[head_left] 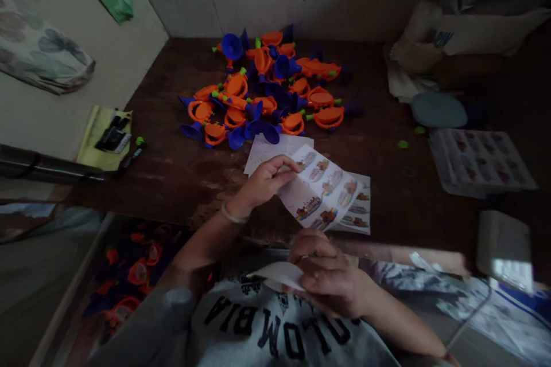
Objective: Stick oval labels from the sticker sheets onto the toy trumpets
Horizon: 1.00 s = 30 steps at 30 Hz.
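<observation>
My left hand, with a pale band at the wrist, has its thumb and fingers closed on the left edge of a white sticker sheet printed with small coloured pictures. Part of another printed sheet shows beneath it, and a plain white paper lies behind my left hand. Close to my chest, my right hand is closed on a curled white piece of paper; its printed side, if any, is not visible. Just beyond the sheets lies a pile of orange and blue toy trumpets with green mouthpieces.
Black markers lie on yellow paper at the left. On the right are a clear tray with stickers, a grey-blue lid and small green pieces. More toys fill a container below the table's left edge.
</observation>
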Motion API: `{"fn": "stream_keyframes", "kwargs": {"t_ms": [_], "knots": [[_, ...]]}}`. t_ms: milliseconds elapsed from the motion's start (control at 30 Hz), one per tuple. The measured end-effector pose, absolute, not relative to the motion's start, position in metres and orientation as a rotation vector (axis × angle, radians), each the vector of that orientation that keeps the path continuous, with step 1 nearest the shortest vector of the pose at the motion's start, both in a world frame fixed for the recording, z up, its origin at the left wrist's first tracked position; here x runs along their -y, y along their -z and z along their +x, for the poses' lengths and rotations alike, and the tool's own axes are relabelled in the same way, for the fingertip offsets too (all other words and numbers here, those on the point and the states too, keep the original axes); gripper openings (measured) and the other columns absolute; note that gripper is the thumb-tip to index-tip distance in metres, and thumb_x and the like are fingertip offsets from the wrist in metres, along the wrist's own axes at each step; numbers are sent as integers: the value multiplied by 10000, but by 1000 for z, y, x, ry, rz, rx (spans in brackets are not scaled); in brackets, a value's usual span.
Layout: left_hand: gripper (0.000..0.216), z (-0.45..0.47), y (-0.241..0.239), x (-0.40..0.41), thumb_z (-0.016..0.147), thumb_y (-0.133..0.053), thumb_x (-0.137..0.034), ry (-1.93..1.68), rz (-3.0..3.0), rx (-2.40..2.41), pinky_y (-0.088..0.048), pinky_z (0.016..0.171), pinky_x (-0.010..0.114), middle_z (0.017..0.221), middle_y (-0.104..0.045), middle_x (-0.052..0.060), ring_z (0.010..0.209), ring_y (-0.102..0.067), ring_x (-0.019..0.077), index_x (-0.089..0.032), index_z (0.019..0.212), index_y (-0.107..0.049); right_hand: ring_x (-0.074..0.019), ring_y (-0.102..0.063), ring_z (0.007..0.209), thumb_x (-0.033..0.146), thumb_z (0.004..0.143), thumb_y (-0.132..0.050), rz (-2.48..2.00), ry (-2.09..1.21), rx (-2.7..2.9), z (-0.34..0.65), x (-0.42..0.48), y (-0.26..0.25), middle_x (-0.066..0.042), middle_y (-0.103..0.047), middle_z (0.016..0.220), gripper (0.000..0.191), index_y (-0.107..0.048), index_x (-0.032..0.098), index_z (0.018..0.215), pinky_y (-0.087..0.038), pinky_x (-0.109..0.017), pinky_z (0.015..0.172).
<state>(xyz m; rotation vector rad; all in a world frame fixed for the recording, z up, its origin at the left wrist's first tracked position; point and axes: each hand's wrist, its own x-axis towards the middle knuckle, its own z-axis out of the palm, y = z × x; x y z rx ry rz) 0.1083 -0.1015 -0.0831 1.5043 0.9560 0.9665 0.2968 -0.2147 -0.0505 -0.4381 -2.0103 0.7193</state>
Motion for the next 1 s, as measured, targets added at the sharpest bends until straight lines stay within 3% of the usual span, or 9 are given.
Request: {"fn": "stream_keyframes", "kwargs": {"t_ms": [167,333,433,500,600,667,767,833,1000], "knots": [[116,155,96,48,905,-698,-142,-729,1932,-689,-593,971,345,1029,-765,51,1033,-748,214,-201,985,-759,-181,-713,809,136,994,-614,-467,-860,1802,295,211,53,48,-769,782,767,-287,378,1644,-645,-386,817],[408,145,97,30,927,-551,-36,-897,2154,-1119,-421,1226,517,1357,-655,151,1375,-591,336,-151,1281,-717,-183,-721,758,71,926,-619,-634,-686,1693,300,199,63,33,-760,804,813,-343,363,1633,-654,-401,795],[634,108,100,17,820,-626,12,-824,2225,-1501,-342,1250,601,1524,-563,215,1466,-472,406,-125,1439,-616,-172,-693,740,124,927,-668,-732,-718,1520,303,189,66,33,-714,805,746,-414,352,1590,-645,-401,826],[669,88,105,6,749,-698,8,-754,2214,-1573,-369,1215,599,1471,-615,221,1418,-506,413,-116,1404,-637,-176,-683,775,145,933,-679,-778,-740,1437,303,182,67,35,-688,794,709,-445,359,1566,-631,-386,839],[314,78,108,-6,833,-660,-52,-788,2162,-1544,-462,1126,524,1156,-759,161,1196,-656,335,-151,1117,-750,-191,-675,832,189,943,-690,-835,-747,1363,303,173,69,32,-673,798,676,-463,381,1549,-606,-402,879],[178,79,104,-5,952,-582,-143,-884,2145,-1526,-497,1089,467,1077,-773,127,1129,-691,283,-184,1015,-743,-204,-671,876,236,940,-712,-870,-736,1303,307,167,70,25,-659,814,665,-478,396,1542,-589,-417,908],[191,85,91,12,1038,-561,-358,-1306,1843,-1289,-536,1056,404,1133,-779,93,1140,-718,231,-221,1051,-692,-217,-645,897,335,913,-760,-860,-747,1200,314,161,66,19,-602,820,655,-521,422,1516,-578,-426,912],[257,90,82,33,1006,-627,-501,-1562,1425,-1040,-569,1021,390,1122,-784,68,1131,-738,218,-248,1049,-647,-212,-608,846,387,890,-782,-803,-785,1150,316,158,61,29,-524,787,655,-546,440,1499,-582,-412,871],[437,106,68,99,925,-666,-678,-1441,890,-856,-638,936,480,1230,-769,103,1236,-726,304,-269,1073,-625,-214,-524,727,468,936,-707,-711,-762,1213,303,151,52,44,-364,713,651,-477,473,1545,-569,-398,786]]}}
